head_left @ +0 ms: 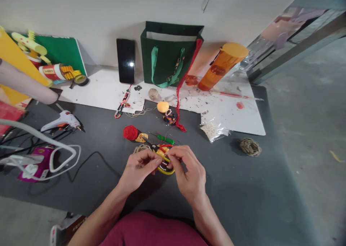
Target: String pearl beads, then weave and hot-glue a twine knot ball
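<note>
My left hand [142, 166] and my right hand [187, 170] face each other above the table, each closed in a pinch. What they pinch is too small to make out. Just beyond and beneath them lie scissors [169, 172] with yellow handles, partly covered by my hands. Small silvery beads [164, 165] show between the hands, at the scissor handles. Around them are a green-handled tool [165, 139], a red yarn ball [130, 132] and a coil of beige cord [142, 148].
A glue gun [63, 121] and cables lie left. Along the back stand a phone [126, 61], a dark green paper bag [169, 58] and an orange bottle [220, 67]. A bag of white beads [212, 131] and a coiled cord bundle [250, 146] sit to the right.
</note>
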{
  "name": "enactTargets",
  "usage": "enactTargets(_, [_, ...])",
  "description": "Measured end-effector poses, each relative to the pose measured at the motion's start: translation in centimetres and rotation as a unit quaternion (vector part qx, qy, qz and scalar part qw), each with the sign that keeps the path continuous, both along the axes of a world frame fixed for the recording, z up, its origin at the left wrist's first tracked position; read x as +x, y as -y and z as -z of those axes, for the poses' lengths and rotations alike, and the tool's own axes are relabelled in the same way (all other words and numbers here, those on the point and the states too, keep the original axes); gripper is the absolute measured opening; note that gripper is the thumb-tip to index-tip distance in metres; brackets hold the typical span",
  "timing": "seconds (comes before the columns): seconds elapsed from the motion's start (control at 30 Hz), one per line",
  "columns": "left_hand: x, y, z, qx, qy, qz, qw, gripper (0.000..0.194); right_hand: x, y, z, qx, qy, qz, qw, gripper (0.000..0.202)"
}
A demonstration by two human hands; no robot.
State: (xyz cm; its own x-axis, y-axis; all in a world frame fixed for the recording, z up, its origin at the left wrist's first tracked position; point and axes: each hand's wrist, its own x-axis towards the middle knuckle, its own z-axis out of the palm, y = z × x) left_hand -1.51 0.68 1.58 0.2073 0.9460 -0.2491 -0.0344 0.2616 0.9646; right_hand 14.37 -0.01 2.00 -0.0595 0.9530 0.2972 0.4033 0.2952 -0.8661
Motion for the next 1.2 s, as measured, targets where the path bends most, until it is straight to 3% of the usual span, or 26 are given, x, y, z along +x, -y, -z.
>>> enactTargets(0.17, [0.1, 0.1, -0.4, 0.092, -0.076, 0.041, 0.992, 0.016, 0.2, 0.1, -0.4, -0.093, -0.122, 0.066, 0.986, 0.012])
enactTargets(0.33, [0.5, 0.4, -0.1, 0.226, -0.174, 0.081, 0.955, 0.007, 0.5, 0.0, -1.2, -0.185, -0.305, 0.039, 0.933, 0.017])
enactTargets(0.47, [0.4, 0.3, 0.7, 0.285, -0.249, 0.102, 0.920, 0.008, 1.2, 0.3, -2.7, -0.133, -0.363, 0.059, 0.920, 0.013])
enactTargets(0.67, [0.2, 0.0, 1.0, 0.326, -0.336, 0.152, 0.870, 0.006, 2.3, 3.0, -6.5, -0.019, -0.417, 0.111, 0.902, 0.008])
enactTargets(0.73, [0.1, 0.0, 1.0, 0.326, -0.353, 0.175, 0.859, 0.016, 2.5, 4.1, -7.4, -0.005, -0.413, 0.123, 0.902, 0.009])
enactTargets(0.83, [-0.3, 0.1, 1.4, 0.324, -0.394, 0.179, 0.842, 0.029, 2.8, 5.5, -7.9, 0.000, -0.405, 0.129, 0.905, 0.010])
enactTargets(0.97, [-0.5, 0.5, 1.9, 0.329, -0.440, 0.173, 0.818, 0.025, 3.4, 6.5, -7.7, 0.006, -0.414, 0.118, 0.903, 0.009])
enactTargets(1.07, [0.1, 1.1, 1.3, 0.332, -0.388, 0.151, 0.846, 0.028, 3.7, 6.4, -7.5, -0.015, -0.425, 0.076, 0.902, 0.007])
enactTargets(1.2, [1.9, 2.0, -0.8, 0.306, -0.185, 0.150, 0.922, 0.034, 3.5, 5.5, -7.7, -0.040, -0.450, -0.036, 0.891, 0.009])
